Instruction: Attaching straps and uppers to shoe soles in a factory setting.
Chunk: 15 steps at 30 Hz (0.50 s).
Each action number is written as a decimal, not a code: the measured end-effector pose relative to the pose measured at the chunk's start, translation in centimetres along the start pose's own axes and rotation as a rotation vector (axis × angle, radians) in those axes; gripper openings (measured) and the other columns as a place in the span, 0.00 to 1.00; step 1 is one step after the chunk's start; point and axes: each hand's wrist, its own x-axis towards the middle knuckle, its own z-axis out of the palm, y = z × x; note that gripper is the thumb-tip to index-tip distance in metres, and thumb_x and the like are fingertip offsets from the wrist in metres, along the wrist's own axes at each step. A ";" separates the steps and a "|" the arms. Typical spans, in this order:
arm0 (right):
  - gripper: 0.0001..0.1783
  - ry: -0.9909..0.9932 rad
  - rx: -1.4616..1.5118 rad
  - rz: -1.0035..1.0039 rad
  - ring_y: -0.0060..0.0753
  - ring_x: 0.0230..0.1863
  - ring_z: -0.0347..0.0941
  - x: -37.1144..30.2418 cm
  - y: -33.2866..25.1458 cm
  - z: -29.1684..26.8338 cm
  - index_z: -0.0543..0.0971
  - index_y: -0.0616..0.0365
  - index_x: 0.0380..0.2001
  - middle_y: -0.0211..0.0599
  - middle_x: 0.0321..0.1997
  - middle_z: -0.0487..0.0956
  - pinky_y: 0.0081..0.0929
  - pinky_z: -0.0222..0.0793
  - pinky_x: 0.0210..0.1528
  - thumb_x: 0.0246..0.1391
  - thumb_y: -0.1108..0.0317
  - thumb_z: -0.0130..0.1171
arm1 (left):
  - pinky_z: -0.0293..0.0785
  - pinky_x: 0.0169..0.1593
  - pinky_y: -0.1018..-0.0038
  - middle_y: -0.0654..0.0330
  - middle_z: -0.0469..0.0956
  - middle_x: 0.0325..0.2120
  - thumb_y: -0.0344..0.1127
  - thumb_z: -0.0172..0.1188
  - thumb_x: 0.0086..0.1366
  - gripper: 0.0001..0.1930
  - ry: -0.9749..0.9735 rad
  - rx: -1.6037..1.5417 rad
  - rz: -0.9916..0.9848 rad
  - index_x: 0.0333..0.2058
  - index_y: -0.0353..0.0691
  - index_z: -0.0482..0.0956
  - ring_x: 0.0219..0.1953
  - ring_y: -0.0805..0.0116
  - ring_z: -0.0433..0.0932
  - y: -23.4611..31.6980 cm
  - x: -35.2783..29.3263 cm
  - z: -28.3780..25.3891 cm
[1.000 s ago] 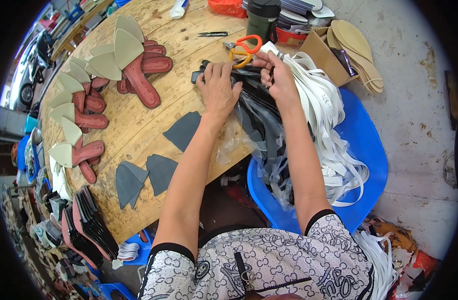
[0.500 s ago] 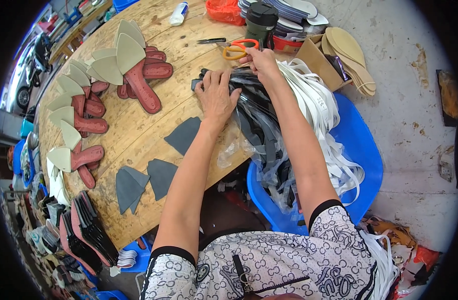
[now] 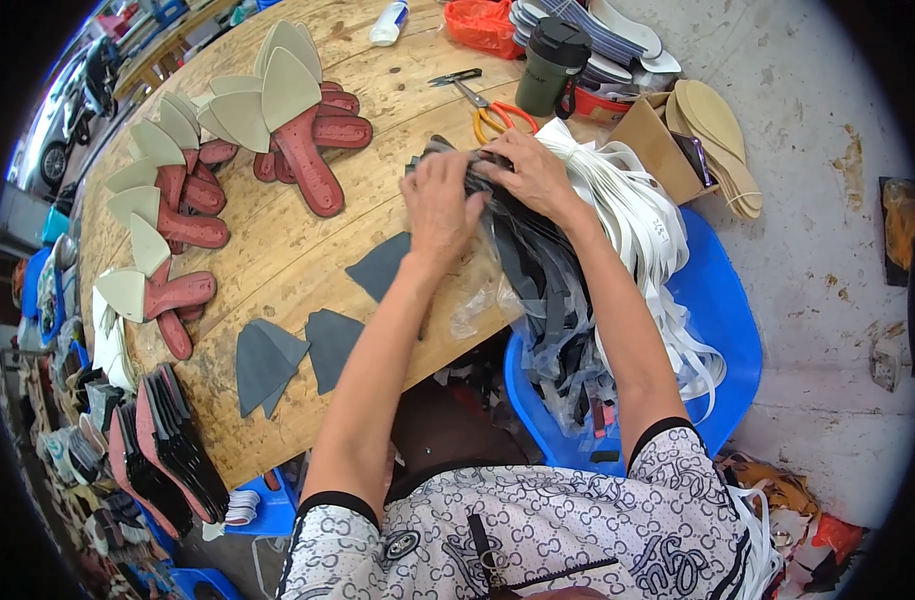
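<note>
A bundle of black strips [image 3: 525, 235] lies over the table's edge, its lower part hanging with clear plastic film into a blue tub [image 3: 729, 330]. My left hand [image 3: 442, 208] has its fingers curled over the bundle's upper end. From the other side, my right hand [image 3: 529, 172] grips the same end close by. Fingertips of both hands are partly hidden among the strips. Just beyond them lie scissors with orange handles [image 3: 504, 116], untouched. A thick bundle of white strips [image 3: 627, 215] runs beside my right forearm.
Dark grey cut pieces [image 3: 267, 365] lie left of my left forearm. Red sole pieces with pale pointed parts [image 3: 302, 150] stand farther left. Near the back are small snips [image 3: 455, 76], a dark green cup [image 3: 553, 70], a red bag [image 3: 480, 28] and a cardboard box [image 3: 649, 145].
My right hand has let go of the scissors, which now lie on the table, and has come down onto the black strips. My left hand stays on the bundle.
</note>
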 end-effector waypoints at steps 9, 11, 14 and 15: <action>0.19 -0.113 -0.157 0.178 0.48 0.40 0.75 0.3 -1.5 -0.4 0.77 0.60 0.34 0.46 0.35 0.78 0.41 0.69 0.42 0.51 0.54 0.62 | 0.69 0.47 0.65 0.59 0.75 0.46 0.48 0.74 0.40 0.31 -0.535 -0.144 -0.156 0.45 0.46 0.77 0.47 0.58 0.76 -6.7 5.9 -0.9; 0.23 -0.169 -0.155 0.195 0.52 0.40 0.76 1.5 -1.0 -0.8 0.77 0.61 0.34 0.49 0.35 0.80 0.44 0.69 0.41 0.51 0.49 0.61 | 0.68 0.49 0.62 0.59 0.76 0.47 0.50 0.73 0.42 0.35 -0.536 -0.147 -0.151 0.50 0.47 0.74 0.51 0.57 0.74 -7.6 5.2 -0.4; 0.30 -0.418 -0.025 0.341 0.49 0.42 0.77 2.8 -0.6 -1.4 0.78 0.63 0.38 0.50 0.37 0.80 0.39 0.69 0.41 0.49 0.42 0.61 | 0.70 0.50 0.66 0.55 0.74 0.51 0.51 0.72 0.46 0.41 -0.338 -0.137 0.002 0.58 0.45 0.67 0.53 0.57 0.74 -7.7 4.1 -0.2; 0.30 -0.418 -0.027 0.343 0.49 0.42 0.77 2.8 -0.5 -1.7 0.78 0.63 0.38 0.50 0.37 0.80 0.39 0.69 0.41 0.49 0.42 0.61 | 0.69 0.51 0.64 0.54 0.73 0.52 0.53 0.71 0.47 0.44 -0.361 -0.138 -0.034 0.61 0.45 0.63 0.54 0.56 0.73 -7.4 4.1 -0.1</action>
